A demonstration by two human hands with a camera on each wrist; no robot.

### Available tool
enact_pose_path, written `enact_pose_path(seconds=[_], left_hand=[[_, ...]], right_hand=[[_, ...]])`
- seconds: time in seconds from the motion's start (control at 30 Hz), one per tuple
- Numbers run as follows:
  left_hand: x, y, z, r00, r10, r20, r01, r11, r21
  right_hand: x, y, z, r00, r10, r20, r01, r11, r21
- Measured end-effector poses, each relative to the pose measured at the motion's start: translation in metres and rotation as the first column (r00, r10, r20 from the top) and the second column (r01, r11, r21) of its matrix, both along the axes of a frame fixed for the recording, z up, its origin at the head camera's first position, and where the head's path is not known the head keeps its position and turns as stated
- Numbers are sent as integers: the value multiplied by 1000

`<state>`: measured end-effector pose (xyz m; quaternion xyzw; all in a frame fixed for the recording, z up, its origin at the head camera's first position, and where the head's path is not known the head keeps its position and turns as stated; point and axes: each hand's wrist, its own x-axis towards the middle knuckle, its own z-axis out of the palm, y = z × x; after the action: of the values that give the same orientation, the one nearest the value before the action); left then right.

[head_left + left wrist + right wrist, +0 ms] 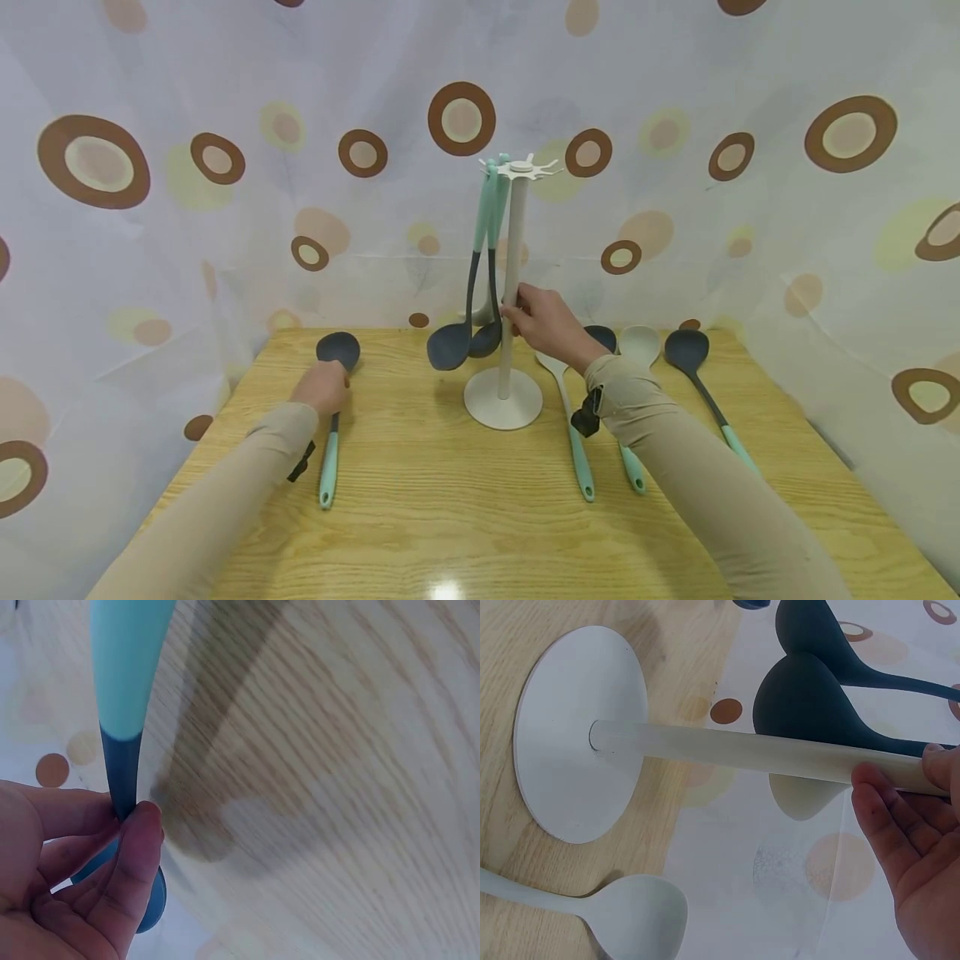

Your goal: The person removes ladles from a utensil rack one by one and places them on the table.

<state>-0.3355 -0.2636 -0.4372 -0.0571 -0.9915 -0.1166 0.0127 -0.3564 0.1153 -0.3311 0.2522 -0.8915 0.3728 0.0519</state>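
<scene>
Left hand (322,387) pinches the spoon (338,348) by its neck (122,769), right hand (551,323) grips the pole (514,242), and imo light, stiff spoons suit that mid-length hold.

A stand (513,250) is standing toward the back of the table (442,500), with hanging utensils (450,346) dangling at its left. The right hand (551,321) is holding it from the right. Further right, four utensils (686,350) are lying side by side. Left of the stand, the left hand (322,387) is gripping a lone utensil (330,467). Behind the table, a backdrop (300,83) is hanging.
</scene>
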Motion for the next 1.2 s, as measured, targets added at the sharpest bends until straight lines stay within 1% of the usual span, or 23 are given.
enact_pose_path(seconds=[0.17, 0.23, 0.4, 0.53, 0.8, 0.93, 1.07, 1.13, 1.2], left_hand=[[-1, -5, 0, 1000, 10, 10, -10, 1000, -7], [1, -6, 2, 1000, 14, 12, -14, 1000, -5], [5, -8, 4, 1000, 1, 18, -1, 1000, -23], [4, -10, 2, 1000, -8, 24, 8, 1000, -29], [1, -10, -2, 1000, -30, 7, 30, 999, -18], [2, -10, -3, 999, -38, 4, 38, 999, -20], [5, -9, -4, 999, -35, -2, 35, 999, -16], [7, -7, -2, 1000, -18, -8, 18, 1000, -17], [9, -5, 1, 1000, 2, -29, -3, 1000, -28]], right_hand=[[-1, 0, 0, 1000, 6, 7, -6, 1000, 0], [-1, 0, -1, 1000, 9, 11, -9, 1000, -3], [-2, -1, -1, 1000, 15, 26, -15, 1000, -11], [-3, 0, -2, 1000, 19, 23, -19, 1000, -13], [-2, 1, -1, 1000, 22, 19, -22, 1000, -10], [-3, 1, -1, 999, 24, 21, -24, 1000, -9], [-3, 1, -2, 1000, 27, 17, -27, 1000, -5], [-3, 1, -2, 999, 29, 14, -29, 1000, -6], [-3, 1, -2, 999, 32, 9, -32, 999, -8]])
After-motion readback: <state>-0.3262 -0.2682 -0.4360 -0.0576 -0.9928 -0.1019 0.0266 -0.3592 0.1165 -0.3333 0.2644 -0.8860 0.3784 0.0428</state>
